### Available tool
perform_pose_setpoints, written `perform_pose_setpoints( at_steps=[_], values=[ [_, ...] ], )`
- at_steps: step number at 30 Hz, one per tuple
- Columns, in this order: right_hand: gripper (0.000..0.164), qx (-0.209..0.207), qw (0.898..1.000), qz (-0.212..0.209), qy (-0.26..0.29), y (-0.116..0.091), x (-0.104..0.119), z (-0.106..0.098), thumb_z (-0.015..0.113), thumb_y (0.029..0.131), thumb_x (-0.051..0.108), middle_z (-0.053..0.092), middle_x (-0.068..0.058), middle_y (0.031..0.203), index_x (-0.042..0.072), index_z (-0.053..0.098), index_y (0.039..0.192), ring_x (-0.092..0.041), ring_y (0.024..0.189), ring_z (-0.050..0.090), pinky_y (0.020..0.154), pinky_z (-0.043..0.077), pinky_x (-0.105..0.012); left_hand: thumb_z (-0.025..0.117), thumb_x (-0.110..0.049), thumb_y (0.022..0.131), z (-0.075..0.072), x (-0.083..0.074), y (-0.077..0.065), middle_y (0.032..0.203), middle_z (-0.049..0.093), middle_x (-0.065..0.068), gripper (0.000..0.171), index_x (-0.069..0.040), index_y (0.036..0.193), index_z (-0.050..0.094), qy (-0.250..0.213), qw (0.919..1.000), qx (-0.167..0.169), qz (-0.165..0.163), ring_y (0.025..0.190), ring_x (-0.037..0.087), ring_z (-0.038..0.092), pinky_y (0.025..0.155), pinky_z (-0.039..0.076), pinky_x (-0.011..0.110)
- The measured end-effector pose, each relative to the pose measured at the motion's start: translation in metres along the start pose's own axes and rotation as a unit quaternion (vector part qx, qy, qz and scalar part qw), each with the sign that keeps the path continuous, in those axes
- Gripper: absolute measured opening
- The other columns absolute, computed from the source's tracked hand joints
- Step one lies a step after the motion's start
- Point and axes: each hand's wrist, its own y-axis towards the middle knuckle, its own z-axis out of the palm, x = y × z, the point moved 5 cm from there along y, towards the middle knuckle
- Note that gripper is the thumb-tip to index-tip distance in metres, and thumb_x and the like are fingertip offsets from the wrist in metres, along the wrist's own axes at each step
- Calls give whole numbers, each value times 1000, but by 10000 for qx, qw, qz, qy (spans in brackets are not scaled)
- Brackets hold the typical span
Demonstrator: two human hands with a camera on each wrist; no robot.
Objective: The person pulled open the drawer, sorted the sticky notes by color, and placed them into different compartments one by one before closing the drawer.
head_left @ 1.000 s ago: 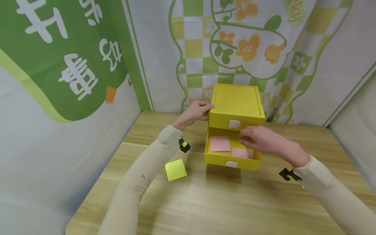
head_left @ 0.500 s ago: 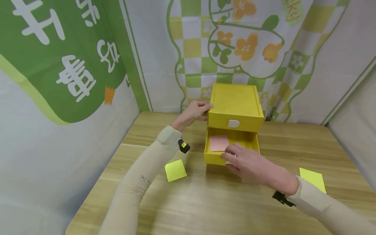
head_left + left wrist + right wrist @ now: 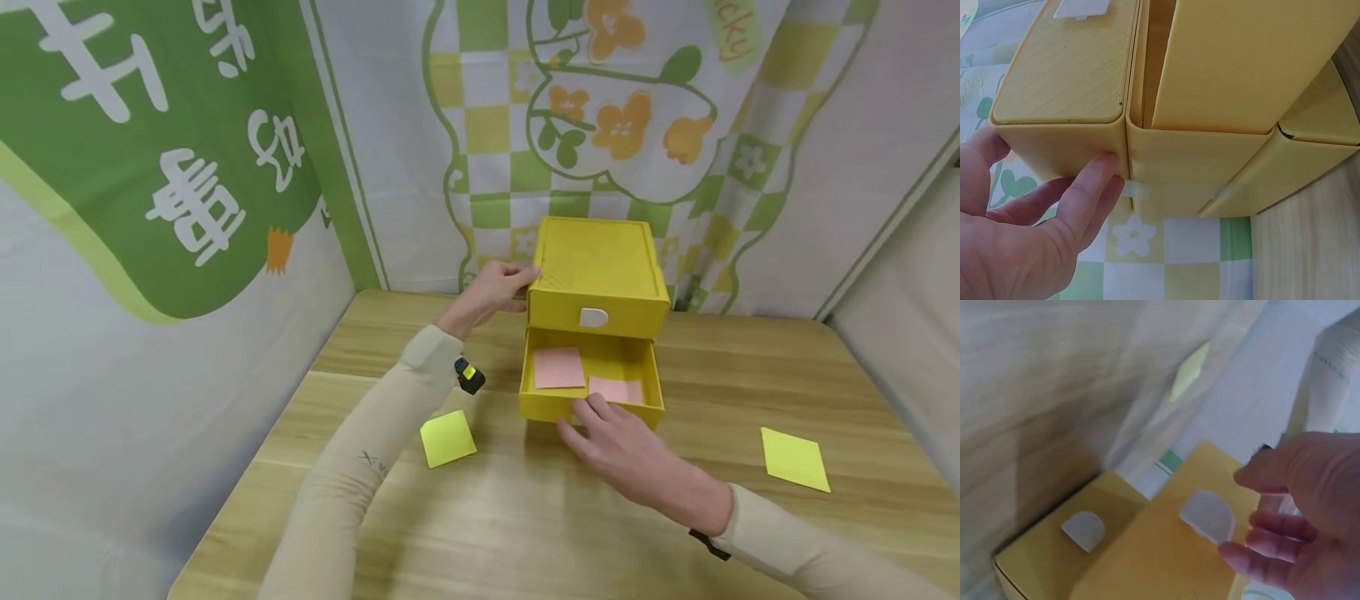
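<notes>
Yellow cabinet [image 3: 596, 258]: left hand [image 3: 491, 293] grips its upper edge, thumb above, fingers against the side. Open drawer [image 3: 546, 407]: directly ahead of right hand [image 3: 621, 450], fingers slightly parted, contact unclear. Two pink notes [image 3: 558, 367]: inside, beyond those fingertips.

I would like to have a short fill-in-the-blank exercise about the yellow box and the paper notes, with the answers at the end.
1. The two notes inside the open drawer have the colour ____.
2. The number of yellow notes lying on the table is ____.
3. Of the three drawers in the yellow box, the open one is the ____ one.
4. The handle of the top drawer has the colour ____.

Missing words: pink; two; middle; white.
</notes>
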Motion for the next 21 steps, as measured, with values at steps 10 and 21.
perform_pose_setpoints(
  at_steps=[10,21],
  values=[
    [19,59,9993,135,-346,-6,11,14,47,91,-3,52,-16,99,2,58,105,-30,81,47,55,44,-32,61,-34,98,0,3,-1,132,58,10,44,-3,130,63,-54,10000,-9,-1,115,21,58,91,59,36],
    [42,165,9926,318,-1158,-10,12,24,86,71,12,56,-18,104,4,64,106,-30,84,51,61,48,-33,61,-34,98,1,0,-1,134,58,11,46,-3,133,60,-20,10000,5,8,118,22,58,91,59,35]
  ],
)
